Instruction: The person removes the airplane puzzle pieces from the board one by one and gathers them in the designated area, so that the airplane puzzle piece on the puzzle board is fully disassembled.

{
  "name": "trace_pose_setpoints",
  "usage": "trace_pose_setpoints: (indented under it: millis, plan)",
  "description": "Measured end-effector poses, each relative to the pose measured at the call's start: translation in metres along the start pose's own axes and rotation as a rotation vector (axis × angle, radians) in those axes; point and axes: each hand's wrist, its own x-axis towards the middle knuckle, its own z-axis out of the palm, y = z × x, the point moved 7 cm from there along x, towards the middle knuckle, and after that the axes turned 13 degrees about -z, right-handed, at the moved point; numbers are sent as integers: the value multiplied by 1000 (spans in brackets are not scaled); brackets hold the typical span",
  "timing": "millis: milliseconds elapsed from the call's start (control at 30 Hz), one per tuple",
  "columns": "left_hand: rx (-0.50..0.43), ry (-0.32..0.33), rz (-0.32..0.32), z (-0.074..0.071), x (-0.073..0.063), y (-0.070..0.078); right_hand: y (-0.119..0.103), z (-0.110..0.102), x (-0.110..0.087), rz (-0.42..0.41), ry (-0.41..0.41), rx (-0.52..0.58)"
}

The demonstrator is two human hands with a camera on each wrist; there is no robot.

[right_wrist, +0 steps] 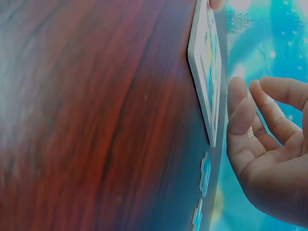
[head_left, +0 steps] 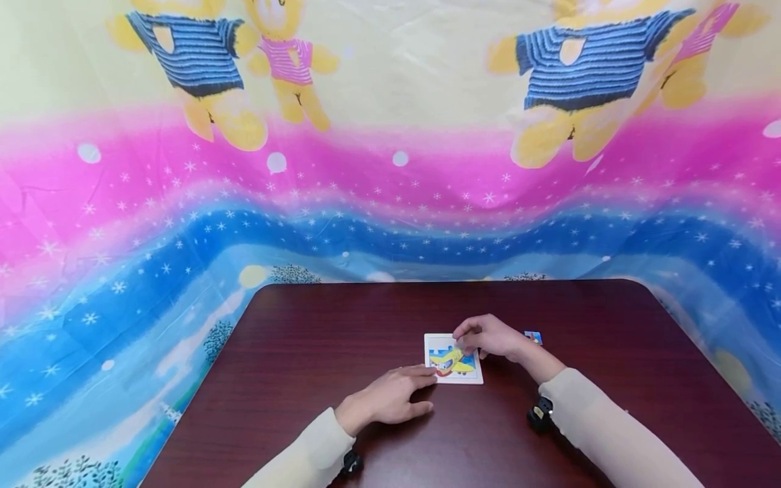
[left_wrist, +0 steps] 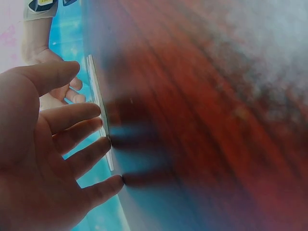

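A small jigsaw puzzle of a yellow airplane in a white-bordered tray (head_left: pixel 453 381) lies flat on the table. My left hand (head_left: pixel 390 394) rests beside its lower left corner, fingers outstretched and fingertips at the border. In the left wrist view the straight fingers of the left hand (left_wrist: pixel 53 139) reach the edge of the tray (left_wrist: pixel 96 89). Over the upper right part of the picture, my right hand (head_left: pixel 491 337) pinches a puzzle piece between thumb and fingers, the piece mostly hidden by them. Seen from the right wrist, the right hand (right_wrist: pixel 264 144) is bent just above the table.
Right of the tray lie loose puzzle pieces, one (right_wrist: pixel 205 174) near the tray's corner and another (right_wrist: pixel 197 215) farther out. The head view shows one loose piece (head_left: pixel 533 337) behind the right wrist. A printed bear curtain (head_left: pixel 390 176) hangs behind the dark wooden table (head_left: pixel 293 352).
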Motion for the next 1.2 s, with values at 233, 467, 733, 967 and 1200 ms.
trace_pose_setpoints:
  millis: [233, 467, 733, 967, 1200]
  plan:
    - [1, 13, 9, 0, 0, -1, -2, 13, 6, 9, -23, 8]
    - [6, 11, 12, 0, 0, -1, -1, 23, 14, 16, -34, 26]
    - [-5, -6, 9, 1, 0, -2, -4, 31, 19, 10, -51, 23]
    - [-1, -5, 18, 1, 0, -2, -6, 34, 20, -3, -53, 18]
    - [-1, -15, 21, 1, 0, -2, -7, 36, 22, 3, -53, -9]
